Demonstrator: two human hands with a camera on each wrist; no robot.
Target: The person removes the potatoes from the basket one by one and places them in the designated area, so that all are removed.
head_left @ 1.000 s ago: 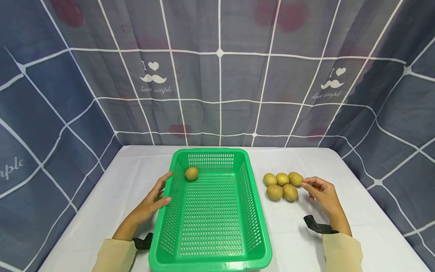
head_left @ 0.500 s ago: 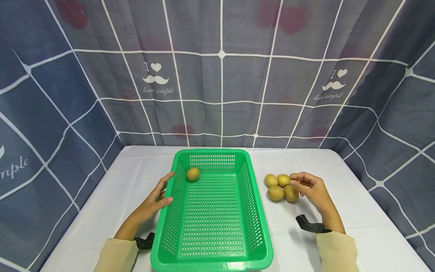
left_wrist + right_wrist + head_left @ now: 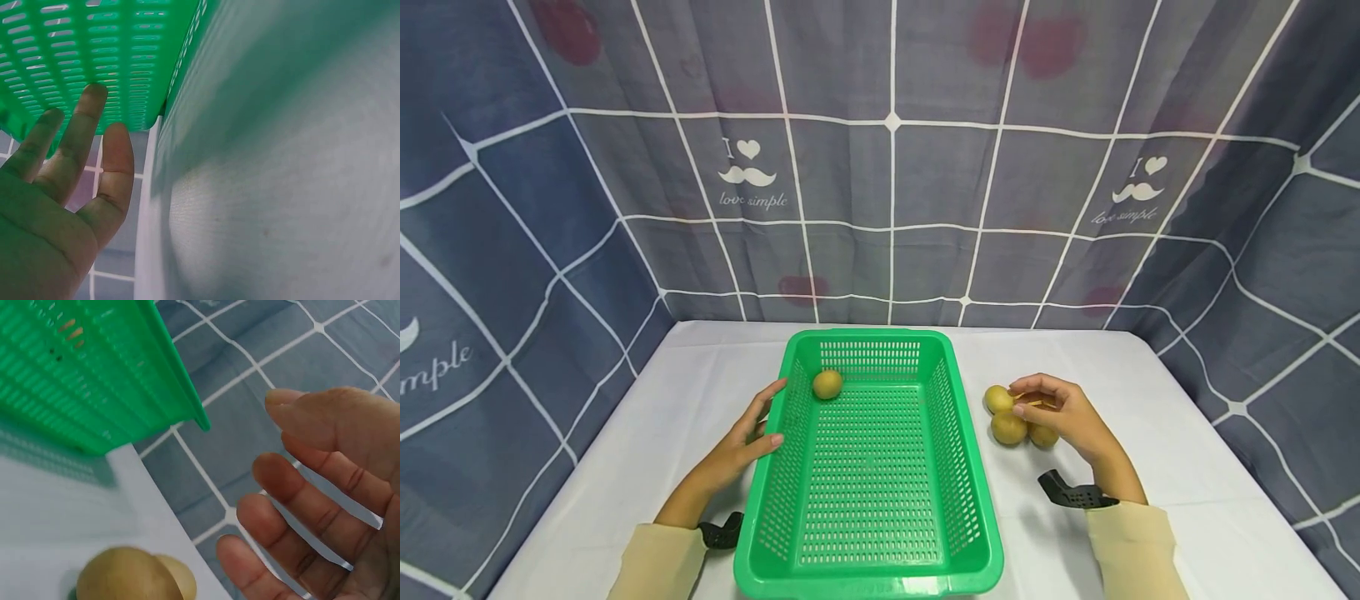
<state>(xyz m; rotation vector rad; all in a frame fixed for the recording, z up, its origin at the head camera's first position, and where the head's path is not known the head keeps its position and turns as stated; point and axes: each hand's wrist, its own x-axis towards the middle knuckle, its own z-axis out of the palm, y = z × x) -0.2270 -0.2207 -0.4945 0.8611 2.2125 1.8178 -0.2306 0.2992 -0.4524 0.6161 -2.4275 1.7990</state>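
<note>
A green plastic basket (image 3: 880, 587) with slotted walls stands on the table, one round yellow-brown piece (image 3: 827, 384), like a small potato or fruit, in its far left corner. My left hand (image 3: 733, 450) rests against the basket's left side; in the left wrist view its fingers (image 3: 94, 103) reach along the slotted wall. To the basket's right, my right hand (image 3: 1067, 417) hovers over a cluster of similar pieces (image 3: 1008, 427), partly hiding the back ones. The right wrist view shows its fingers and thumb apart with nothing between them, and two pieces (image 3: 125, 578) below.
A white cloth covers the table (image 3: 715, 358). Grey-blue curtains (image 3: 842, 175) with white grid lines hang behind it and at both sides. Each wrist wears a black strap mount, the right one (image 3: 1078, 492) low over the cloth.
My right hand has moved left from the right edge of the cluster to over its middle, covering the back pieces. The left hand stays at the basket.
</note>
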